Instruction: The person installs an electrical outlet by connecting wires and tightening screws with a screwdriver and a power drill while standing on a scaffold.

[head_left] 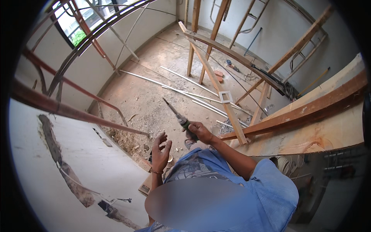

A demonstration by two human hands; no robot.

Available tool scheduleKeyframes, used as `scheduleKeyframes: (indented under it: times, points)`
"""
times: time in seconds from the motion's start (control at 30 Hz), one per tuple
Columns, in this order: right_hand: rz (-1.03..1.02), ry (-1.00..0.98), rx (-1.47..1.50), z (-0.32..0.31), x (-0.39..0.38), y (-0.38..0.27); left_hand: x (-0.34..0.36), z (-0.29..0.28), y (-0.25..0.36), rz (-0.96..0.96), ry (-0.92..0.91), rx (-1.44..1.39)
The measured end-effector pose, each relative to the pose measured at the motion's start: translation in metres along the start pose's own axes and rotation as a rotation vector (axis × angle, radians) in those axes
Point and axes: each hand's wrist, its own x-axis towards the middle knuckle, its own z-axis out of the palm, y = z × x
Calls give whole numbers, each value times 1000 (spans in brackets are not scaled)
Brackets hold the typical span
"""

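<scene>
Wall (91,162) on the far left, white, with a rough channel (62,166) gouged down it! A reddish pole (92,117) slants across, its end near the left hand (160,152), and that hand is free, fingers parted, beaded bracelet at the wrist. Just beyond comes the slim power driver (181,119), mid-picture above the littered floor (150,100), long bit aimed up and leftward. Right hand (200,133) has it, fingers wrapped firmly around the dark green body! Past the bit, white pipes (189,81) lie strewn; then a white square frame (221,97) sits across a slanting timber (211,75), red bricks (219,75) behind, and a heavy brown beam (301,112) fills the right.
</scene>
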Motion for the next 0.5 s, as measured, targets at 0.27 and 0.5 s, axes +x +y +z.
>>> scheduleKeyframes:
  times: [0.27, 0.5]
  points:
    - [128, 2, -149, -41, -4, -38, 64, 28, 49, 125, -16, -360]
    - [412, -658, 247, 5, 59, -34, 50, -13, 93, 281, 252, -474]
